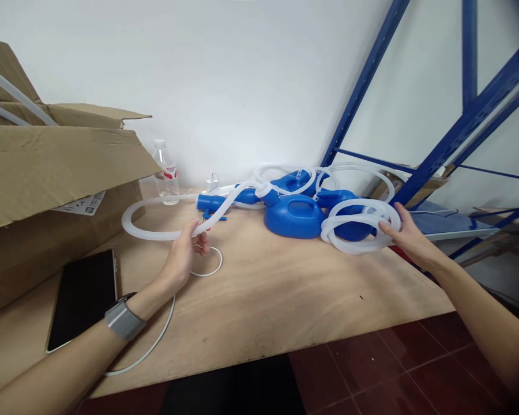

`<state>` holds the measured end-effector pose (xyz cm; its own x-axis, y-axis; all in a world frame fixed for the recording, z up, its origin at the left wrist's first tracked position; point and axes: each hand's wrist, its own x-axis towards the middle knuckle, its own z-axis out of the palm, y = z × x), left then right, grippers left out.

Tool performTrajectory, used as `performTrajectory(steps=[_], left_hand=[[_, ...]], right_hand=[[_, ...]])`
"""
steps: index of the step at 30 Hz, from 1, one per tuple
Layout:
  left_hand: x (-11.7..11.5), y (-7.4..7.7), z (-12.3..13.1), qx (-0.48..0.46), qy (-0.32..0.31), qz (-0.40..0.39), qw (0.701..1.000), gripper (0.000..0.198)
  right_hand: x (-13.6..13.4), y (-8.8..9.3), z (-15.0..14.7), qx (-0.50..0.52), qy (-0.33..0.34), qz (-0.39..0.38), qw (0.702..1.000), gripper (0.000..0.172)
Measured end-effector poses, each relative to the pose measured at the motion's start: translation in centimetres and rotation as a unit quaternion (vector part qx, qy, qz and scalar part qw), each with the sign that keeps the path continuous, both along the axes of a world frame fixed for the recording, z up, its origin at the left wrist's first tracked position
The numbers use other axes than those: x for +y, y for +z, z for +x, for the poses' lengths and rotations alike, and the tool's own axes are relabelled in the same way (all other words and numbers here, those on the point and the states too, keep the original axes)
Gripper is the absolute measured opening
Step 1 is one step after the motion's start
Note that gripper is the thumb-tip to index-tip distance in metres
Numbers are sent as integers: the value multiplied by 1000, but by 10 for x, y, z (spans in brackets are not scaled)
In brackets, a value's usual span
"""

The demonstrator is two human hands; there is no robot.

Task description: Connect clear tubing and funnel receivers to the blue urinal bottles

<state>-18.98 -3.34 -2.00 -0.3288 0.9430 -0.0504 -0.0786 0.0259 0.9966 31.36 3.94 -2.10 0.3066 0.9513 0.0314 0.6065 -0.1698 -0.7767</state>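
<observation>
Okay, our left hand [184,253] grips a loose loop of translucent white flexible tubing [147,233], our right hand [404,233] pinches a wound coil [354,245] of it against the blue plastic jugs [294,218] on the plywood table [285,300]; left stretch not yet coiled.

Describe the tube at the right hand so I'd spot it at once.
Find the blue plastic containers at the right end of the wooden table, by the blue rack upright. Against them sits the coiled tube, translucent white, its right edge held by the right hand. Unlike the long tube in the left hand, it is wound in several stacked loops.
</observation>
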Motion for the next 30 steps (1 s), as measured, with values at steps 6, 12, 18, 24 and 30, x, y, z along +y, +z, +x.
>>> performTrajectory(steps=[6, 12, 18, 24, 30], left_hand=[[1, -3, -9, 96, 51, 103, 989, 45], [3, -8, -10, 144, 100, 158, 972, 54], [-2, -9, -6, 100, 54, 208, 972, 51], [0, -3, -8, -9, 85, 234, 969, 68], [1, 5, -13, -82, 111, 222, 965, 73]], right_hand=[[-27, 45, -50, -123, 9, 334, 934, 100], [-31, 48, -164, -362, 260, 243, 861, 51], [35, 8, -240, -307, 187, 103, 928, 105], [60, 5, -267, -213, 231, 148, 938, 67], [32, 16, -277, -230, 267, 157, 923, 77]])
